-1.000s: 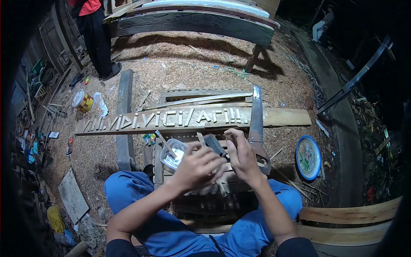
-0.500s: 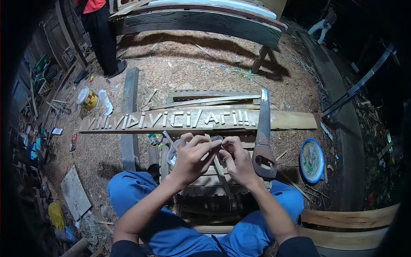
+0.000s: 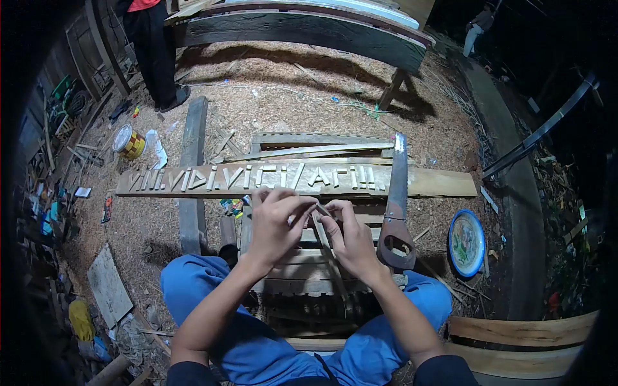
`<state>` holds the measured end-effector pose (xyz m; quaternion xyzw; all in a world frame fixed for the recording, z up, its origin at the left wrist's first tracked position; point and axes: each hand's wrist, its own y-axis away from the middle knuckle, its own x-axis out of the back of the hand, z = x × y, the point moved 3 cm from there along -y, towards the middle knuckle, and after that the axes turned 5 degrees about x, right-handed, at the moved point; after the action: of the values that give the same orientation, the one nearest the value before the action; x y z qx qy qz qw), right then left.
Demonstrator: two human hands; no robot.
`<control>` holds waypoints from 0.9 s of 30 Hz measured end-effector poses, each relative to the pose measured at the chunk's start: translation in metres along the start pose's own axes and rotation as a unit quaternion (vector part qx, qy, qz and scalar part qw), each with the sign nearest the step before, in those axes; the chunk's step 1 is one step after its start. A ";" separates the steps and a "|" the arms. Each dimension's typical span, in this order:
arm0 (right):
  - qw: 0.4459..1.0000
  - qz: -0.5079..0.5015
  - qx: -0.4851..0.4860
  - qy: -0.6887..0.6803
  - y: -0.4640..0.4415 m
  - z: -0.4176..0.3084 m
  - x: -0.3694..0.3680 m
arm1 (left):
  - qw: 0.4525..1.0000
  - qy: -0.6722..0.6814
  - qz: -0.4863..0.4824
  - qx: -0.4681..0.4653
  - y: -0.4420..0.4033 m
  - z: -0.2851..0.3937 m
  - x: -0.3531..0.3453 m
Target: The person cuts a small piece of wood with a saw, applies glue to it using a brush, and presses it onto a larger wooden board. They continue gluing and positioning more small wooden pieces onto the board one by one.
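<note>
My left hand point(image 3: 277, 225) and my right hand point(image 3: 351, 241) meet over the slatted wooden crate, both closed in a pinch. Between their fingertips is a small strip of wood point(image 3: 321, 209), partly covered by the fingers. Just beyond my hands lies a long wooden board point(image 3: 444, 183) with raised letters point(image 3: 257, 178) made of short wood pieces, reading "VINI.VIDI.VICI/Ari!!!". A longer thin wood strip point(image 3: 329, 254) slants across the crate slats point(image 3: 302, 271) below my fingers. To the right of my right hand rests a handsaw point(image 3: 397, 219), its blade across the board.
A blue-rimmed basin point(image 3: 467, 243) is at the right, a yellow-brown can point(image 3: 131, 143) at the left. A thick beam point(image 3: 192, 161) passes under the board. A heavy bench point(image 3: 296, 35) stands beyond, one person point(image 3: 149, 58) beside it, another person point(image 3: 478, 31) farther back.
My left hand has moved slightly left and up and turned, and my right-hand fingers have shifted. More of the strip shows between the fingertips. The far person at right has moved left.
</note>
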<state>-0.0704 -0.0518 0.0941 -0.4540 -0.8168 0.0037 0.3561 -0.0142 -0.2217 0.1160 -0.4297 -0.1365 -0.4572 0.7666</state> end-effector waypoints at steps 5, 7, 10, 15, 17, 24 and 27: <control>0.997 0.013 0.027 0.066 -0.003 0.001 0.005 | 0.999 -0.036 0.014 -0.001 -0.005 -0.002 0.006; 0.997 0.027 0.048 0.055 -0.004 -0.003 0.005 | 1.000 -0.029 0.000 0.004 -0.003 -0.002 0.004; 0.993 0.083 0.059 0.058 -0.002 -0.011 0.005 | 0.999 -0.012 -0.023 0.022 -0.002 -0.004 0.001; 0.994 0.079 0.042 0.058 -0.005 -0.007 0.010 | 0.999 0.002 -0.019 0.045 -0.003 -0.006 0.003; 0.995 0.065 0.054 0.058 -0.004 -0.003 0.008 | 0.996 0.033 -0.038 0.074 -0.001 -0.011 -0.001; 0.993 0.047 0.058 0.087 -0.002 -0.010 0.007 | 0.992 0.057 -0.037 0.104 0.002 -0.015 -0.007; 0.998 0.043 0.024 0.037 0.000 -0.010 0.003 | 0.994 0.055 -0.015 0.094 0.003 -0.011 -0.008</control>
<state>-0.0660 -0.0525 0.1031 -0.4799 -0.7822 0.0217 0.3968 -0.0178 -0.2249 0.1027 -0.3279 -0.1432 -0.4765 0.8030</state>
